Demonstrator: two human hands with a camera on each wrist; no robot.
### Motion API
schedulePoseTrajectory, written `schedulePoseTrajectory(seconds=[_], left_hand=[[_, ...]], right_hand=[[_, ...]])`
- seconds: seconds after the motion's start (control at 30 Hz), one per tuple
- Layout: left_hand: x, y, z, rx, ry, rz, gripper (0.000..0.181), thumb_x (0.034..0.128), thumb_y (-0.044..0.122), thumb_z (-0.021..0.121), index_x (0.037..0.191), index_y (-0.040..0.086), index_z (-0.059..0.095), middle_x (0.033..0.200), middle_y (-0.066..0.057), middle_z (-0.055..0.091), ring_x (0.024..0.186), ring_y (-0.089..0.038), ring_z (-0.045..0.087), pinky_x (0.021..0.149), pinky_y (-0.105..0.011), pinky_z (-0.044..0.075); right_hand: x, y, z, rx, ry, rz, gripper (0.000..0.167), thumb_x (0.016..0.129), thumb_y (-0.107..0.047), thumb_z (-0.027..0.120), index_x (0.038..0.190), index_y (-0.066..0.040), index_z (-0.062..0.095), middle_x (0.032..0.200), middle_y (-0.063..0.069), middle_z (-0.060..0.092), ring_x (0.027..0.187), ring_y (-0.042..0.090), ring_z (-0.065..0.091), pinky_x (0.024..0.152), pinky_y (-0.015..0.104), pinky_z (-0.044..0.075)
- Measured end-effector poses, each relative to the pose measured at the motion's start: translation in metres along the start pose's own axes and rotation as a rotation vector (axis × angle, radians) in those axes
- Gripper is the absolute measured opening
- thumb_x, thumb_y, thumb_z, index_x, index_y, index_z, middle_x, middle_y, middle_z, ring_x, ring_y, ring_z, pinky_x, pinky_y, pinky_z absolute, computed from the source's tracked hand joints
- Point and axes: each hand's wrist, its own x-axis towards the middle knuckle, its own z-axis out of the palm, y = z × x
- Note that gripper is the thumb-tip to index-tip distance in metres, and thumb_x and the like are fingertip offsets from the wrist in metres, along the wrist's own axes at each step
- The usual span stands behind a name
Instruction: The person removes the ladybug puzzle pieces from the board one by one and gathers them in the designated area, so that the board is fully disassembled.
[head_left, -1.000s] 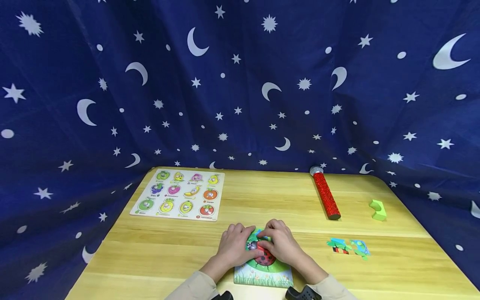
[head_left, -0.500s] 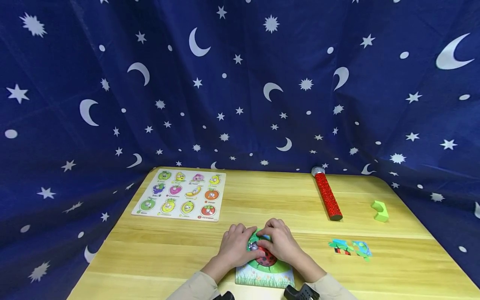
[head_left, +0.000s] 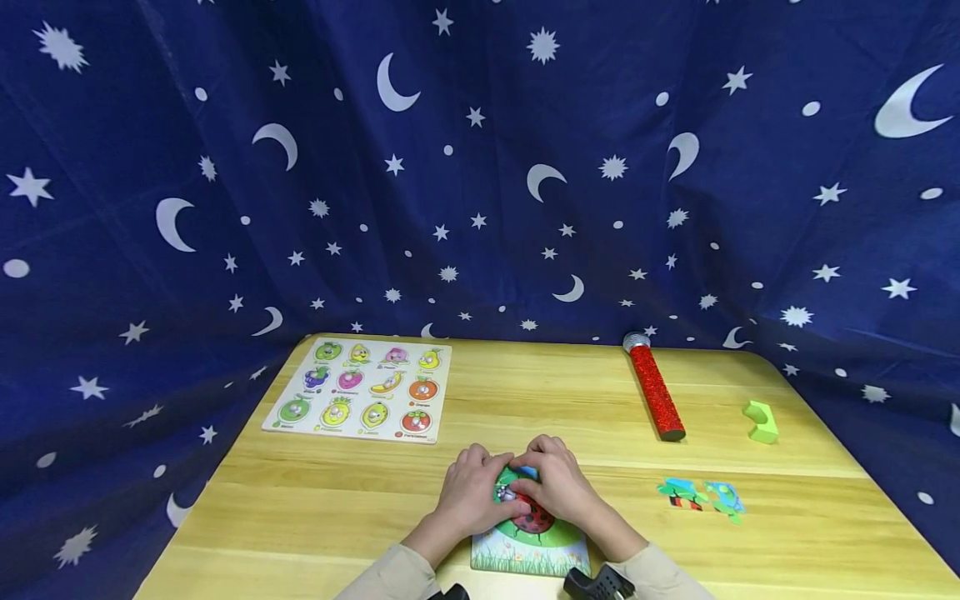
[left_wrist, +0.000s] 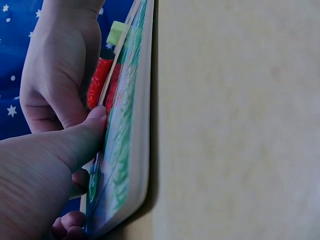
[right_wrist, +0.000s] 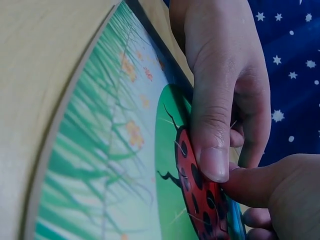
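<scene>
Dark blue curtain (head_left: pixel 480 192) with moons and stars, far side. Wooden table (head_left: pixel 525 392) in front. Fruit board (head_left: pixel 366 398) far left, flat. Ladybug puzzle (head_left: pixel 531 560) near middle, under both hands. The left hand (head_left: pixel 467 493) is on its left far part, thumb pressed on the ladybug; the right hand (head_left: pixel 561 482) is on its right far part, fingers bent, thumb meeting the other thumb. Each grip: can't tell if clamped on the puzzle or only pressing. Red microphone (head_left: pixel 655 392) far right. Loose puzzle pieces (head_left: pixel 678 484) right, nearer. Green block (head_left: pixel 762 423) farther right.
</scene>
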Motion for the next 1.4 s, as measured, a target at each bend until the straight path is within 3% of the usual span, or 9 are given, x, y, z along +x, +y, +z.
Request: schedulePoseTrajectory(seconds=[0.2,0.63,0.93,1.1,1.27,1.4], left_hand=[[0.001,0.000,0.002,0.020,0.020,0.001,0.077,0.0749,0.068,0.071,0.134,0.020,0.059,0.114,-0.002,0.045,0.099,-0.018,0.042,0.086,-0.038,0.041],[-0.006,-0.015,-0.018,-0.036,-0.065,0.013,0.062,0.0861,0.052,0.069,0.135,0.015,0.060,0.113,-0.004,0.044,0.093,-0.017,0.044,0.077,-0.033,0.042],[-0.001,-0.020,-0.016,-0.030,-0.039,-0.023,0.058,0.0815,0.051,0.074,0.130,0.019,0.064,0.111,-0.004,0.047,0.091,-0.017,0.047,0.075,-0.032,0.044],[-0.001,-0.019,-0.014,-0.039,-0.035,-0.034,0.059,0.0802,0.050,0.076,0.129,0.020,0.065,0.110,-0.003,0.046,0.091,-0.017,0.046,0.075,-0.032,0.043],[-0.001,-0.019,-0.014,-0.055,-0.031,-0.038,0.056,0.0797,0.048,0.077,0.127,0.020,0.064,0.110,-0.004,0.047,0.092,-0.017,0.048,0.076,-0.034,0.044],[-0.002,-0.019,-0.015,-0.067,-0.021,-0.027,0.053,0.0796,0.045,0.079,0.124,0.020,0.062,0.111,-0.006,0.049,0.092,-0.018,0.050,0.074,-0.034,0.044]], right_hand=[[0.000,-0.001,0.000,0.017,0.004,0.027,0.024,0.076,-0.025,0.083,0.097,-0.014,0.078,0.093,-0.002,0.057,0.088,0.015,0.047,0.075,0.033,0.039],[0.003,-0.001,0.002,0.109,-0.027,0.151,0.022,0.072,-0.021,0.087,0.091,-0.014,0.077,0.093,-0.002,0.058,0.093,0.017,0.049,0.077,0.035,0.036],[0.007,-0.002,0.005,0.195,-0.046,0.174,0.023,0.072,-0.017,0.086,0.091,-0.011,0.075,0.097,0.000,0.061,0.097,0.021,0.052,0.082,0.040,0.039],[0.009,-0.002,0.006,0.250,-0.049,0.242,0.020,0.072,-0.017,0.086,0.088,-0.012,0.074,0.095,-0.001,0.063,0.097,0.020,0.053,0.087,0.045,0.039],[0.010,-0.003,0.004,0.313,-0.072,0.318,0.019,0.073,-0.017,0.086,0.087,-0.013,0.073,0.095,-0.002,0.061,0.097,0.018,0.052,0.089,0.043,0.038],[0.010,-0.002,0.001,0.370,-0.098,0.314,0.021,0.076,-0.016,0.084,0.092,-0.010,0.073,0.098,0.000,0.061,0.097,0.018,0.053,0.087,0.038,0.042]])
